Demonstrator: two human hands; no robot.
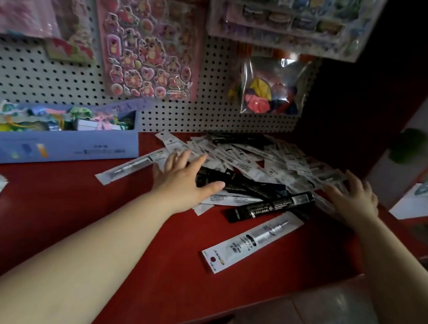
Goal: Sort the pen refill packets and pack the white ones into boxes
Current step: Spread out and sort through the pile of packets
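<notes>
The heap of pen refill packets [247, 153] lies at the back of the red tabletop [122, 231], right against the pegboard [212, 117], mostly white ones with a few black packets [268, 206] on its near side. The left hand [182, 177] is palm down on the heap's left edge, its fingers [197, 161] straight and fanned apart, the thumb lying over a black packet and gripping nothing. The right hand [353, 197] is at the heap's right edge, a little blurred, fingers [353, 178] spread wide and holding nothing. One white packet [252, 241] lies alone on the tabletop nearer the front edge; another single packet [126, 169] lies just left of the left hand. A long blue box [52, 146] of coloured trinkets stands on the left, and a pink sticker sheet [148, 45] and a balloon bag [272, 89] hang above
</notes>
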